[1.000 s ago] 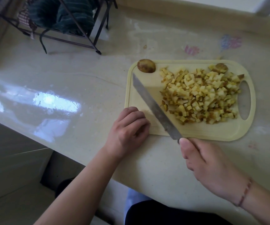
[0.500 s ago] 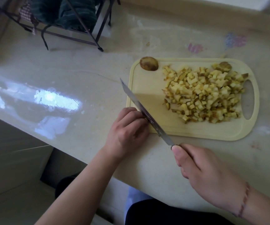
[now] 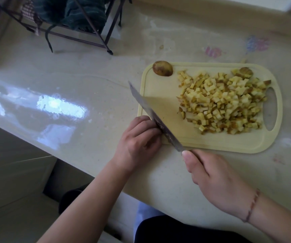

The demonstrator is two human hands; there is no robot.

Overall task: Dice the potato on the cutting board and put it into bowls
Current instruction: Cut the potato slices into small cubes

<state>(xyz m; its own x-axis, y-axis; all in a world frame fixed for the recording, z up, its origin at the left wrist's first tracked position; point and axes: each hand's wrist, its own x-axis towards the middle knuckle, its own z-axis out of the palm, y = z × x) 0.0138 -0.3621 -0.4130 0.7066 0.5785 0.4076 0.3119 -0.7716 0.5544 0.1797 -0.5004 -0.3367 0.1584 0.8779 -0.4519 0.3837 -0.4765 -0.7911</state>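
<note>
Diced potato (image 3: 223, 104) heaps the cutting board (image 3: 160, 95); right hand (image 3: 216, 179) grips knife (image 3: 151, 111), left hand (image 3: 137, 142) curled.

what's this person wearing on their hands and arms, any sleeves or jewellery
Both forearms are bare, with no sleeves in view. The right hand has a thin reddish braided or beaded bracelet round the wrist. The left hand shows no bracelet, and no rings or gloves are visible on either.

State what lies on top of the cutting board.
On the cutting board lie a pile of diced potato and an uncut potato end. The knife blade crosses its near left corner, hiding the board beneath.
</note>
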